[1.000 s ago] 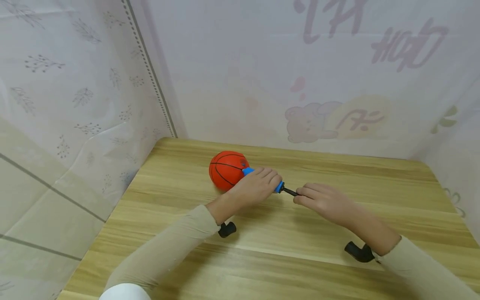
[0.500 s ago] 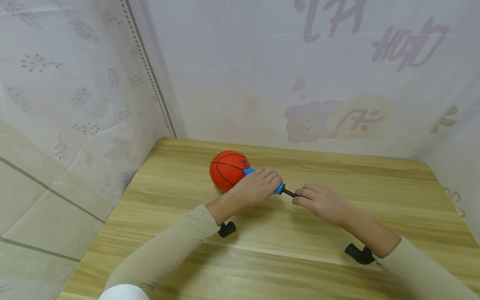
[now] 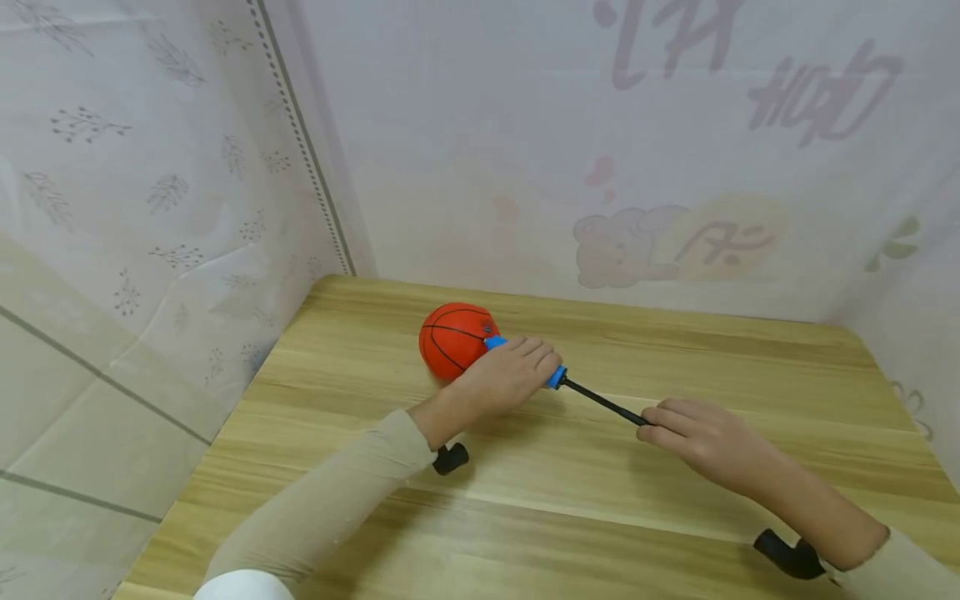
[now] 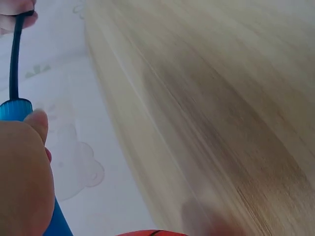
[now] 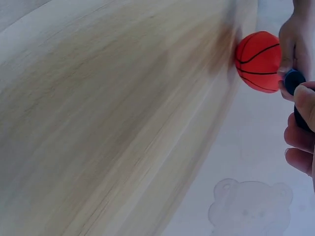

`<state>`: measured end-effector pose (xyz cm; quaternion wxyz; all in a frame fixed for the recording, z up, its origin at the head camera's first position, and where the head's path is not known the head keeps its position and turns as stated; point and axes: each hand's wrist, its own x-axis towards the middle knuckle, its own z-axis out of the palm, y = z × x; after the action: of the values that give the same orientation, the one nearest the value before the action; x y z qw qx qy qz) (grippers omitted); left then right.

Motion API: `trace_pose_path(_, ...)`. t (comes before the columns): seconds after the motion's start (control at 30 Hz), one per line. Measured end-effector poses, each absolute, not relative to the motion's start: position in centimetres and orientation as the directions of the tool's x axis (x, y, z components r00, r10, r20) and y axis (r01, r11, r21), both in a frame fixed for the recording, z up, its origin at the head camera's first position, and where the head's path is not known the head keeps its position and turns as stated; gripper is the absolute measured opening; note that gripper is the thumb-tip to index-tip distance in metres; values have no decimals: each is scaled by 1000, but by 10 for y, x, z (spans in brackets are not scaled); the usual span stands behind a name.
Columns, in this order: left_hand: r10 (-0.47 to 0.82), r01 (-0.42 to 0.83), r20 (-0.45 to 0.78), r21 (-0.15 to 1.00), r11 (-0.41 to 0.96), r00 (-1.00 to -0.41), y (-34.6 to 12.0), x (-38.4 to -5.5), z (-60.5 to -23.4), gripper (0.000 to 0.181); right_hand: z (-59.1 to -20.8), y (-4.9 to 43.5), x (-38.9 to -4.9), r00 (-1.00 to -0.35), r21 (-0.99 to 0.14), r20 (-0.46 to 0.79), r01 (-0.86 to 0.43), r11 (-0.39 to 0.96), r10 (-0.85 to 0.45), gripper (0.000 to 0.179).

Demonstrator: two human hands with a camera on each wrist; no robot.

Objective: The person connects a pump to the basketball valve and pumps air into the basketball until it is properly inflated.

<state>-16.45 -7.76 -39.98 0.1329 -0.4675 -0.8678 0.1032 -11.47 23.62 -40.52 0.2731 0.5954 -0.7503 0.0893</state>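
With the round red, black-lined ball (image 3: pixel 452 337) at ten o'clock, the nearer left grip (image 3: pixel 506 375) curls round the blue cylindrical pump (image 3: pixel 557 378), whose slim black rod (image 3: pixel 603 401) points toward four o'clock, its end pinched by the right grip (image 3: pixel 701 435).

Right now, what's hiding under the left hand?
A blue pump, gripped by the left hand. Blue shows at both ends: one by the red ball, the other where a black rod comes out. The middle is covered, so I can't see it.
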Motion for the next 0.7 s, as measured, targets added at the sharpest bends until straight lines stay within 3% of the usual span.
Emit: trace_pose_path(0.7, 838, 750, 145, -386, 538, -527, -71, -161, -400, 15, -405, 169, -153, -131, 211, 514, -939, 273, -848, 46)
